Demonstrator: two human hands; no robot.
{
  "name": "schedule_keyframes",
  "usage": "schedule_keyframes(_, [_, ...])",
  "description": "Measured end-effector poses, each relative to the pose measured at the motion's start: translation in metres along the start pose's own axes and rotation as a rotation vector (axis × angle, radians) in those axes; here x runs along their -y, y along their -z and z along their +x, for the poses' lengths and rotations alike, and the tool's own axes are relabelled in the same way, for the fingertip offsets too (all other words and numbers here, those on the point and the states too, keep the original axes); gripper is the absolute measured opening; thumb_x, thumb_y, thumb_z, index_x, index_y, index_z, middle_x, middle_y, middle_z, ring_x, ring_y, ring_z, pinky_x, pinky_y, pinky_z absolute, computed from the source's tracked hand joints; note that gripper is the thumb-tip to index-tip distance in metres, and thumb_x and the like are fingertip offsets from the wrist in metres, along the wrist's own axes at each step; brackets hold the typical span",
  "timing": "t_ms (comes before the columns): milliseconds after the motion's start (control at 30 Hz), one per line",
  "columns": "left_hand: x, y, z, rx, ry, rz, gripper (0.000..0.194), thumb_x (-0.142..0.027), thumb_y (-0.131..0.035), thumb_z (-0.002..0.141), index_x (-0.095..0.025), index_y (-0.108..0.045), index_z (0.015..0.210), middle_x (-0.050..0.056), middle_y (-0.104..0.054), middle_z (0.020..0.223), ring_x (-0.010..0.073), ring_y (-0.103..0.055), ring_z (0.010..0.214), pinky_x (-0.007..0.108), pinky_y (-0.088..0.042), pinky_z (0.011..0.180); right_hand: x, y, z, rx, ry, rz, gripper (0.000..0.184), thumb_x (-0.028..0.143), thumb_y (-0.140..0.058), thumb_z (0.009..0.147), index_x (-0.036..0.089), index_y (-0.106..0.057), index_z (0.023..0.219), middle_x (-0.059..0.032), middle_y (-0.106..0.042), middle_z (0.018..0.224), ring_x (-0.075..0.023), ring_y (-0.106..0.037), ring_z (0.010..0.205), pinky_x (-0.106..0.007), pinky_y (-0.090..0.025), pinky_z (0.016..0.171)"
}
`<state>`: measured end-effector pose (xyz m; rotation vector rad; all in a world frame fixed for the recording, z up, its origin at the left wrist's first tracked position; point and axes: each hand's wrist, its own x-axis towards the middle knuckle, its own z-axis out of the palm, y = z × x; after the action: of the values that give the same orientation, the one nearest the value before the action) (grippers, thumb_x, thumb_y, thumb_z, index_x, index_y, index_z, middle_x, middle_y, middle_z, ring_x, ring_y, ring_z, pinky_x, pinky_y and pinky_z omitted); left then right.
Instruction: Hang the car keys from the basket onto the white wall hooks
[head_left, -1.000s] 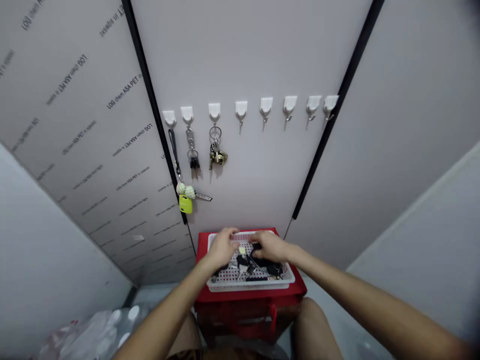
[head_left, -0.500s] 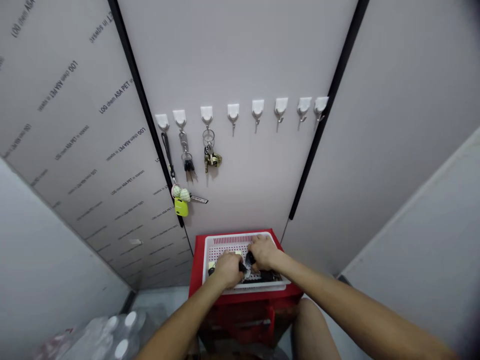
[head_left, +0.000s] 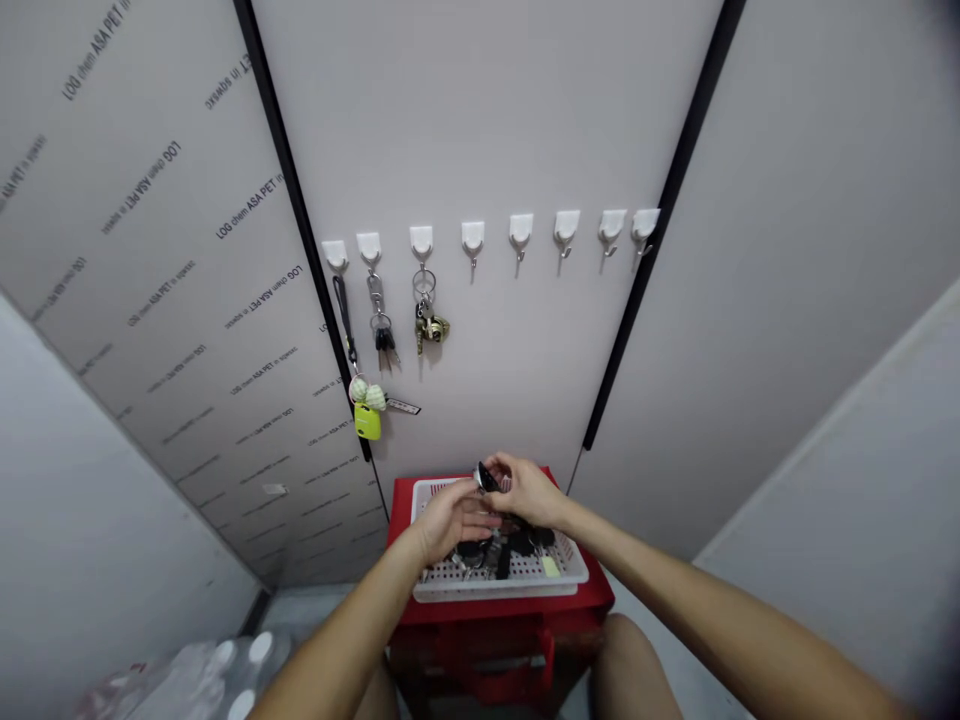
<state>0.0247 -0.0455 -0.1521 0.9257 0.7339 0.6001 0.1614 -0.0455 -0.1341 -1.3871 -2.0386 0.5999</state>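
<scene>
Hooks (head_left: 472, 236): eight, three carry keyrings (head_left: 431, 328)
My right hand (head_left: 529, 495): grasping one black fob (head_left: 487, 480)
My left hand (head_left: 444, 522): fingers spread, beside it

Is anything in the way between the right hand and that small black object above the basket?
Nothing visible: the right hand holds the black object directly, with the left hand close beside it.
</scene>
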Motion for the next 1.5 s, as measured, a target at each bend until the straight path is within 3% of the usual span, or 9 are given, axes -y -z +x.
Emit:
schedule_keyframes(100, [-0.010,0.000,-0.008,0.051,0.045,-0.126,0.039,-0.046,-0.035,0.066,-0.011,-0.051,0.076,0.006,-0.057,0.064,0.0138,-0.055,0.059,0.027,-0.039,0.060,0.021,0.004,-0.001,-0.012,0.158,0.017,0.029,0.017,-0.052,0.052,0.015,-0.050,0.081,-0.0010,-0.054,0.074,-0.0110,-0.046,0.069,-0.022,-0.035,0.064])
schedule_keyframes(233, [-0.024,0.002,-0.017,-0.024,-0.101,-0.263,0.022,-0.030,-0.040,0.068,-0.014,-0.049,0.080,0.004,-0.058,0.070,0.0117,-0.054,0.062,0.025,-0.040,0.060,0.036,0.009,0.002,-0.034,0.335,0.059,0.031,0.018,-0.054,0.052,0.017,-0.052,0.083,-0.0022,-0.053,0.085,-0.0129,-0.044,0.079,-0.024,-0.033,0.072])
schedule_keyframes(333, [-0.037,0.004,-0.025,-0.087,-0.180,-0.240,0.022,-0.020,-0.040,0.066,-0.014,-0.046,0.086,0.006,-0.058,0.073,0.0110,-0.053,0.059,0.022,-0.039,0.055,0.031,0.012,0.005,-0.167,0.124,0.191,0.019,0.030,-0.047,0.061,0.014,-0.053,0.070,-0.0044,-0.054,0.075,-0.0139,-0.047,0.072,-0.026,-0.035,0.067])
schedule_keyframes(500, [-0.046,-0.002,-0.037,-0.047,-0.235,-0.181,0.028,-0.017,-0.041,0.064,-0.013,-0.043,0.092,0.008,-0.058,0.076,0.0123,-0.053,0.059,0.023,-0.038,0.055,0.018,0.005,0.006,0.199,-0.445,0.768,0.045,0.049,-0.026,0.069,0.011,-0.051,0.067,-0.0041,-0.053,0.055,-0.0117,-0.050,0.047,-0.024,-0.036,0.046])
schedule_keyframes(600, [-0.042,-0.009,-0.039,-0.008,-0.218,-0.129,0.029,-0.017,-0.042,0.064,-0.013,-0.044,0.093,0.007,-0.058,0.074,0.0124,-0.053,0.057,0.023,-0.038,0.053,0.024,0.003,0.010,0.091,-0.464,1.114,0.034,0.045,-0.032,0.070,0.016,-0.045,0.082,0.0012,-0.052,0.053,-0.0086,-0.050,0.046,-0.022,-0.036,0.046])
schedule_keyframes(733, [-0.039,-0.011,-0.040,0.030,-0.220,-0.097,0.030,-0.021,-0.045,0.064,-0.013,-0.045,0.093,0.008,-0.057,0.078,0.0130,-0.054,0.059,0.023,-0.037,0.053,0.040,0.010,0.021,-0.116,-0.403,1.260,0.026,0.036,-0.043,0.067,0.020,-0.038,0.087,0.0012,-0.056,0.063,-0.0067,-0.050,0.047,-0.019,-0.036,0.044])
schedule_keyframes(967, [-0.045,-0.010,-0.035,-0.056,-0.245,-0.019,0.030,-0.025,-0.053,0.059,-0.014,-0.046,0.086,0.005,-0.058,0.073,0.0134,-0.054,0.060,0.022,-0.037,0.053,0.061,0.030,0.039,-0.489,-0.130,1.017,0.021,0.032,-0.047,0.063,0.019,-0.032,0.071,0.0055,-0.052,0.052,-0.0053,-0.045,0.040,-0.016,-0.033,0.038])
schedule_keyframes(1267, [-0.086,-0.035,-0.016,-0.128,-0.450,0.146,0.026,-0.017,-0.062,0.045,-0.011,-0.052,0.068,-0.001,-0.056,0.055,0.0078,-0.048,0.049,0.021,-0.038,0.053,0.097,0.074,0.070,-0.691,0.217,0.458,0.016,0.033,-0.042,0.065,0.018,-0.037,0.068,0.0046,-0.049,0.054,-0.0051,-0.042,0.041,-0.016,-0.030,0.036])
schedule_keyframes(1500, [-0.115,-0.042,-0.006,-0.232,-0.582,0.156,0.017,-0.011,-0.056,0.051,-0.012,-0.052,0.067,-0.002,-0.056,0.054,0.0064,-0.049,0.051,0.018,-0.037,0.054,0.112,0.103,0.096,-0.855,0.281,0.024,0.014,0.030,-0.038,0.066,0.018,-0.044,0.065,0.0042,-0.047,0.050,-0.0061,-0.042,0.042,-0.019,-0.032,0.045])
